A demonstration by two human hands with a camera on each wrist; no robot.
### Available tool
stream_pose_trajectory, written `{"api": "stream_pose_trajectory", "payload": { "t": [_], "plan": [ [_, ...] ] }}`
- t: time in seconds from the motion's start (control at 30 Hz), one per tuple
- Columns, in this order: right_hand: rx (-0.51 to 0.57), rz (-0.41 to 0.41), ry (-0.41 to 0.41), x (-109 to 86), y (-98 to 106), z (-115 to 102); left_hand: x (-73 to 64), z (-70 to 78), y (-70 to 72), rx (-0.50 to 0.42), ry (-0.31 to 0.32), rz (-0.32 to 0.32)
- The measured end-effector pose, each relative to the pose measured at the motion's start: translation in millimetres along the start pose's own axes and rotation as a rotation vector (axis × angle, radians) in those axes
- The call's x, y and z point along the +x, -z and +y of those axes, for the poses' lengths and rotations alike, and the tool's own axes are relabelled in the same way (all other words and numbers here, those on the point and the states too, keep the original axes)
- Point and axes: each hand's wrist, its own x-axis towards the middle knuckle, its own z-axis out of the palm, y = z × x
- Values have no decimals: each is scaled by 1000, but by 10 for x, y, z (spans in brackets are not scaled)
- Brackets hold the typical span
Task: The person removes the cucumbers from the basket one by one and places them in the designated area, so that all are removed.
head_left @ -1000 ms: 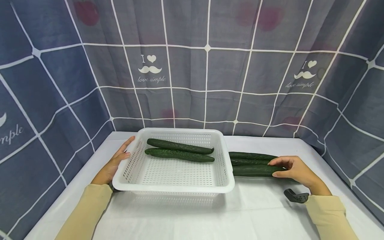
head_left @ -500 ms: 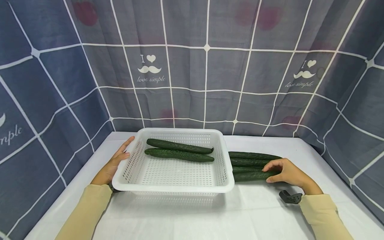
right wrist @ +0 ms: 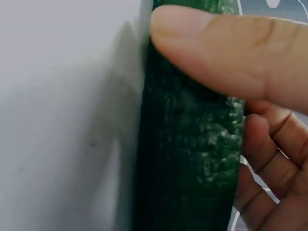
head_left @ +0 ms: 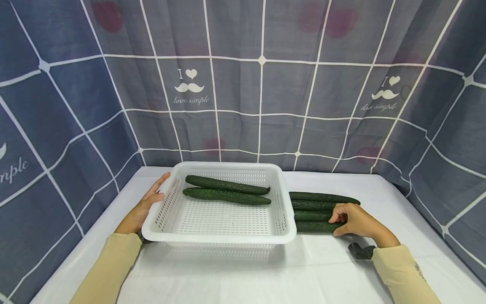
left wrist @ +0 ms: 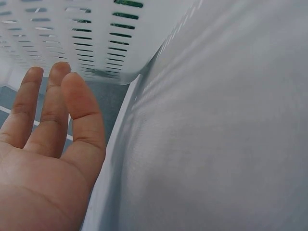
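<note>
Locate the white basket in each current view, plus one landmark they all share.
Head: white basket below and slightly left of centre.
Left wrist: its slotted wall at the top, mainly left.
Right wrist: not seen; a cucumber fills the middle.
Shared landmark: white tablecloth, along the bottom in head, right side in left wrist, left side in right wrist.

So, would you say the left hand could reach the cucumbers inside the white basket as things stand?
Probably yes: the white basket puts its wall between the left hand and the cucumbers, but its top is open.
</note>
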Motion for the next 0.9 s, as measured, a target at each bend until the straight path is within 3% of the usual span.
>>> {"api": "stream_pose_trajectory", "payload": {
  "t": [0.2, 0.33, 0.57, 0.7, 0.9],
  "plan": [
    [-24, -44, 3, 17, 38, -56, -11, 1, -1, 0, -6, 0],
    [-33, -90, 16, 11, 117, -100, -15, 8, -19, 31, 23, 25],
    [-51, -50, 53, 34, 211, -196, -11, 30, -48, 67, 63, 57],
    [31, -20, 79, 88, 246, -241, -12, 33, -49, 65, 60, 61],
    [259, -27, 159, 178, 286, -259, -10, 27, -44, 63, 47, 67]
  ]
}}
